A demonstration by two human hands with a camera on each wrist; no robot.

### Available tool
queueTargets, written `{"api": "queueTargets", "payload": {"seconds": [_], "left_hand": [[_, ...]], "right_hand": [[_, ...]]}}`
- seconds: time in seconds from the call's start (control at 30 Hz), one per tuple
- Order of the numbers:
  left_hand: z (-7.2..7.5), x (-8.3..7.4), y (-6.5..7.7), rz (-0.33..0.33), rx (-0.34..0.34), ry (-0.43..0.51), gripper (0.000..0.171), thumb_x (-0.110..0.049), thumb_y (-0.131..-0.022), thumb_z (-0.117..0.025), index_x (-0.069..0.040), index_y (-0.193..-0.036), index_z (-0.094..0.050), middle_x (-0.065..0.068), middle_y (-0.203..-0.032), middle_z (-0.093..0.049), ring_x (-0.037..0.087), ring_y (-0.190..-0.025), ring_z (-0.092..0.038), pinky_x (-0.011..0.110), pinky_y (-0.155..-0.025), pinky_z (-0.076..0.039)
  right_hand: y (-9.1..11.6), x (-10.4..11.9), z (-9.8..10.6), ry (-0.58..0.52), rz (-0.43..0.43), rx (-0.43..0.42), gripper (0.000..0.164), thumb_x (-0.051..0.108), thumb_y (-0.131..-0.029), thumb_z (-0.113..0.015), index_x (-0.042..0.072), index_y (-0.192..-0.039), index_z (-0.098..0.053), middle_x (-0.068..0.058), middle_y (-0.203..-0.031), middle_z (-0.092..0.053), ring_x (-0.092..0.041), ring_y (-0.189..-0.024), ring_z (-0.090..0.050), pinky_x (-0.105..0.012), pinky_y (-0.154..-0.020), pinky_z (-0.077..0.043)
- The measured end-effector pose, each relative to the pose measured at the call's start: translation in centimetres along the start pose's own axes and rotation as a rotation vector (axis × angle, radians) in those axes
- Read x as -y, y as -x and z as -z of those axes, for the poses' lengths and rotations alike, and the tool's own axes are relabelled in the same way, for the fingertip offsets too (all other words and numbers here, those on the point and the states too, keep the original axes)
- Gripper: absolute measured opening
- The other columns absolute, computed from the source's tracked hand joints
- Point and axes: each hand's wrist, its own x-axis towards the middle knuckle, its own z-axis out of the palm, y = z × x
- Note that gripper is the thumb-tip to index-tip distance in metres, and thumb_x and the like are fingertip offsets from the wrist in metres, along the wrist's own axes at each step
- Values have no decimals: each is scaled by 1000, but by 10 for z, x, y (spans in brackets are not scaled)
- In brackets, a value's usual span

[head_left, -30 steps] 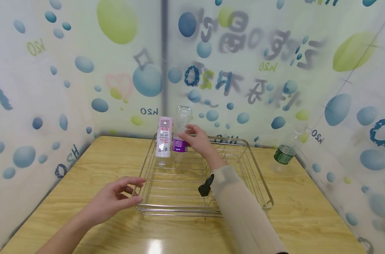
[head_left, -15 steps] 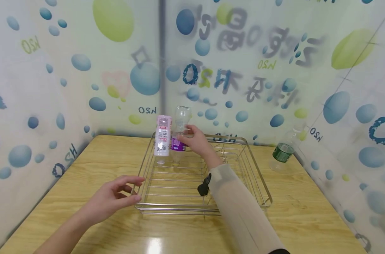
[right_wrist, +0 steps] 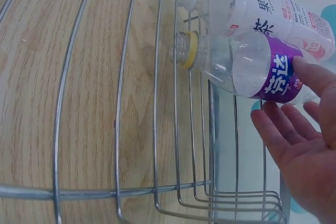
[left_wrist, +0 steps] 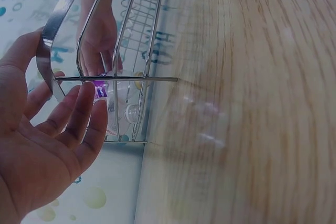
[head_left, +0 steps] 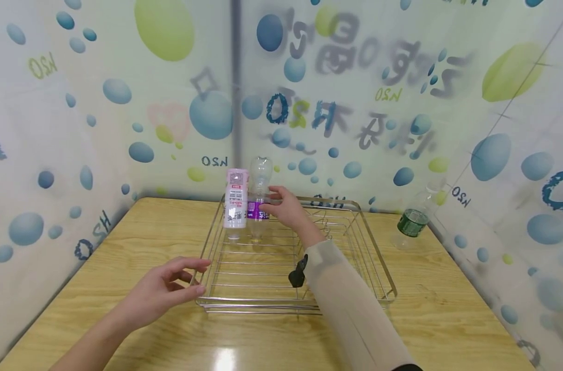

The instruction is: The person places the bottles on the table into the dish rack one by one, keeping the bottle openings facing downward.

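My right hand [head_left: 288, 210] is at a clear plastic bottle [right_wrist: 220, 69] with a purple label, which stands upside down in a metal wire rack [head_left: 253, 299]. The thumb lies on the label and the other fingers, fairly straight, touch the bottle's side without wrapping round it. Close beside it stands another inverted bottle [head_left: 236, 201], pinkish-white with printed text. At the rack's near left corner, my left hand [head_left: 158, 291] holds the side rail, thumb outside and index finger reaching over; the left wrist view shows the thumb against the metal rim [left_wrist: 46, 45].
A clear bottle [head_left: 412, 222] with a green label stands upright on the wooden table [head_left: 448, 309], right of the rack. Behind the table hangs a patterned wall covering [head_left: 309, 67]. Wire dividers [head_left: 327, 221] rise inside the rack's right half.
The purple-label bottle has shifted slightly left, nearer the pinkish-white bottle, and stands straighter. More of its label shows beside my right hand. My left hand stays at the rack.
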Motion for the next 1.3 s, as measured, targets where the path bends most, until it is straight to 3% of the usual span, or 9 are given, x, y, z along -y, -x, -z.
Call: {"api": "queueTargets", "payload": {"seconds": [0.43,0.73,0.9,1.03,1.17,1.3], "left_hand": [[-4,0,-3,4,7,6,46,-22,-103,-79,-13,-147,-67,14,-147,-68,11,-105,-65,27,-85,-63],[-8,1,-5,-9,9,19,47,-20,-103,-80,-11,-147,-66,8,-145,-70,12,-104,-66,27,-85,-63],[-7,4,-4,-3,8,11,46,-20,-104,-79,-14,-148,-66,7,-145,-70,12,-104,-65,26,-85,-62],[-4,6,-3,-15,-5,0,46,-18,-104,-78,-13,-148,-66,-5,-142,-72,12,-103,-64,26,-84,-63],[-1,7,-2,-22,-15,-9,47,-16,-104,-78,-10,-149,-65,-14,-140,-72,11,-103,-64,26,-84,-63],[1,7,-4,-9,-5,-17,47,-18,-104,-78,-12,-149,-65,-13,-140,-72,11,-103,-63,25,-85,-62]], "right_hand": [[2,-3,8,1,-25,-31,74,33,-104,-79,15,-167,-43,-14,-163,-55,-36,-148,-59,-52,-117,-55],[11,10,30,-127,19,-143,69,35,-104,-77,16,-164,-48,-11,-162,-56,-35,-147,-58,-53,-119,-53],[26,29,53,-195,96,-146,65,36,-106,-76,19,-163,-50,-9,-160,-58,-32,-145,-59,-52,-118,-54],[40,40,78,-231,161,-130,63,32,-106,-77,17,-161,-52,-10,-158,-59,-31,-142,-62,-50,-117,-55],[60,44,114,-223,194,-130,62,28,-106,-75,16,-162,-52,-10,-158,-59,-29,-141,-63,-46,-117,-56],[88,37,155,-171,202,-170,59,27,-108,-73,15,-162,-52,-13,-158,-58,-22,-136,-67,-35,-111,-59]]}}
